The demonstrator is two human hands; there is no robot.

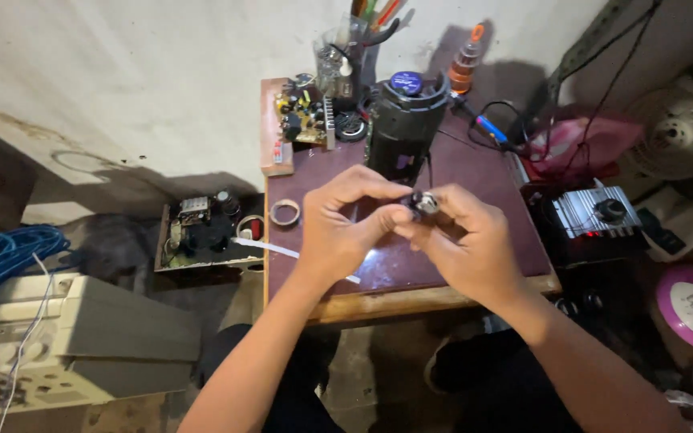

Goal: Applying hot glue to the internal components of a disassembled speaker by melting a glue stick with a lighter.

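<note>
I see both hands up over the small dark table (475,172). My right hand (463,244) pinches a little round metal part (425,202) at its fingertips, fingers closed on it. Left hand (338,220) is curled, tips touching the same part from the left. Part sits btwn both hands, right a bit nearer.

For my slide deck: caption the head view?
Both hands grip a small metal part above a cluttered table.
</note>
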